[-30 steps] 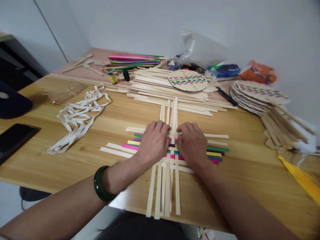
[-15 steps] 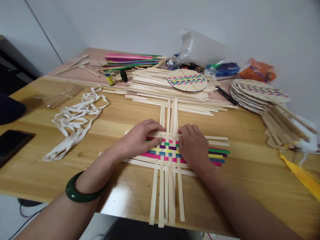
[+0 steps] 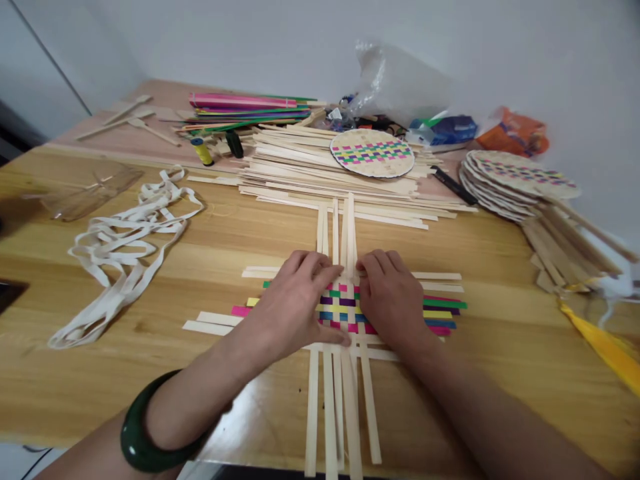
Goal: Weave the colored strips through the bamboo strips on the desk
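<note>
A wooden table (image 3: 250, 233) fills the lower view, with a pile of pale flat strips (image 3: 300, 170) across its far part. Just on the near side of that pile, at the middle of the table, lies the cross-shaped strip weave (image 3: 344, 309). Its plain strips run away from the person, nearly straight; the coloured band's long axis lies left to right. Which arm of the cross is longer I cannot tell. To the far right sits a stack of round woven discs (image 3: 500, 190).

The left hand (image 3: 290, 303) is spread wide over the weave's left side, fingers at the far edge, thumb at the near edge. The right hand (image 3: 393, 300) rests on the right side, fingers curled; whether it pinches a strip I cannot tell. A dark green bangle (image 3: 135, 427) circles the left forearm.

Half a second ago the left thumb lay up near the fingertips; now it has dropped to the near edge. The right hand has barely moved on the weave.
</note>
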`<act>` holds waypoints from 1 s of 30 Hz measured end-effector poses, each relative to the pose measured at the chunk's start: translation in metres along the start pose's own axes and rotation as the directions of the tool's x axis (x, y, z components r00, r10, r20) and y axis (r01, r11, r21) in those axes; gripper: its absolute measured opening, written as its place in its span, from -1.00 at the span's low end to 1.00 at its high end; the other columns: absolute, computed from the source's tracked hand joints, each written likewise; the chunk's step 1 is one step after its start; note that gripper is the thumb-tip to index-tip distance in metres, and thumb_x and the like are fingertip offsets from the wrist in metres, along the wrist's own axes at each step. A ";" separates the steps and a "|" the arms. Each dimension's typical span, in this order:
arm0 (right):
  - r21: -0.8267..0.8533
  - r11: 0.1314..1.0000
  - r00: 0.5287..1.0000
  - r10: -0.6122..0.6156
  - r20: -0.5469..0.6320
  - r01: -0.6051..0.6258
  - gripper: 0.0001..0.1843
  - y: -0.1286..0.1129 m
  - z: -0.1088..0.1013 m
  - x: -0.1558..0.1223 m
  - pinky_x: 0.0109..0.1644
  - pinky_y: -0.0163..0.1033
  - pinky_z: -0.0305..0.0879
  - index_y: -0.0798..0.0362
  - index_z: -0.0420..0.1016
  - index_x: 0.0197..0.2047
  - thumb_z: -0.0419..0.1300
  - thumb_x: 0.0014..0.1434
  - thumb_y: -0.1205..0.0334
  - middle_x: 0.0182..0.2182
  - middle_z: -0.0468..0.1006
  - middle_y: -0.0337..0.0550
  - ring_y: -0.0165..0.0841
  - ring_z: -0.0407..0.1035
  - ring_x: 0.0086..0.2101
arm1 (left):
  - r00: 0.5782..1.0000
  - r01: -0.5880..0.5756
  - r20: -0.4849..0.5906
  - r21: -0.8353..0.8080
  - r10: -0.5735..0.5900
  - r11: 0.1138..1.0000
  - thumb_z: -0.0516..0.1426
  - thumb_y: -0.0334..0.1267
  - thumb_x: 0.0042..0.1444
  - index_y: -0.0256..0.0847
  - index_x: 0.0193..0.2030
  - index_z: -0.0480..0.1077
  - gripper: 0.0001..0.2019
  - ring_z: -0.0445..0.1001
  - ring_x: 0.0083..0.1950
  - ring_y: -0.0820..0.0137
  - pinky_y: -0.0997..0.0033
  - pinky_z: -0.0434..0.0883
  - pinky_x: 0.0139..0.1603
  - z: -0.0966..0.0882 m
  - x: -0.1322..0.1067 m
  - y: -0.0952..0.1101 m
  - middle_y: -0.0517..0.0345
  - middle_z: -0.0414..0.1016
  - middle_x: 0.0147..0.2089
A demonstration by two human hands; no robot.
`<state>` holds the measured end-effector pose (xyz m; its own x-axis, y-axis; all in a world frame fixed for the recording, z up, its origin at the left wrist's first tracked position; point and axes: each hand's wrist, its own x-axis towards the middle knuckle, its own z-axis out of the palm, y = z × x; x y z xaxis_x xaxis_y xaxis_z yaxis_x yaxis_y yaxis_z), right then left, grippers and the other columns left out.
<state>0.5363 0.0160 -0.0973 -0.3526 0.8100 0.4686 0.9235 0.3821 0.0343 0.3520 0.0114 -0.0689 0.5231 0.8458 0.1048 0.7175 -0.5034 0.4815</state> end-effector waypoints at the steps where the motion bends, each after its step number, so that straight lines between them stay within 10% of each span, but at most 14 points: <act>1: 0.000 1.000 1.000 -0.005 0.001 0.005 -0.83 0.000 0.000 0.000 -0.22 -0.20 0.14 0.06 0.33 -0.36 0.07 0.07 0.53 -0.40 0.42 -0.11 -0.23 0.23 -0.28 | 0.999 0.021 -0.034 -0.010 -0.022 1.000 0.40 0.16 -0.32 -0.19 0.14 0.32 -0.13 0.26 0.13 0.08 0.04 0.33 0.16 0.005 0.001 0.002 -0.05 0.36 0.07; 30: 0.107 0.994 1.000 -0.024 -0.002 0.024 -0.80 0.002 0.003 0.001 -0.22 -0.18 0.19 0.08 0.34 -0.36 0.00 0.07 0.55 -0.40 0.42 -0.07 -0.23 0.21 -0.28 | 0.992 0.050 -0.113 -0.025 -0.053 0.998 0.33 0.20 -0.20 -0.18 0.04 0.31 -0.27 0.25 0.09 0.08 0.00 0.26 0.14 0.023 0.006 0.002 -0.02 0.37 0.05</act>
<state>0.5374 0.0190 -0.0990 -0.3745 0.7994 0.4697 0.8932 0.4470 -0.0487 0.3672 0.0114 -0.0868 0.4295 0.8857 0.1766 0.7309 -0.4557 0.5080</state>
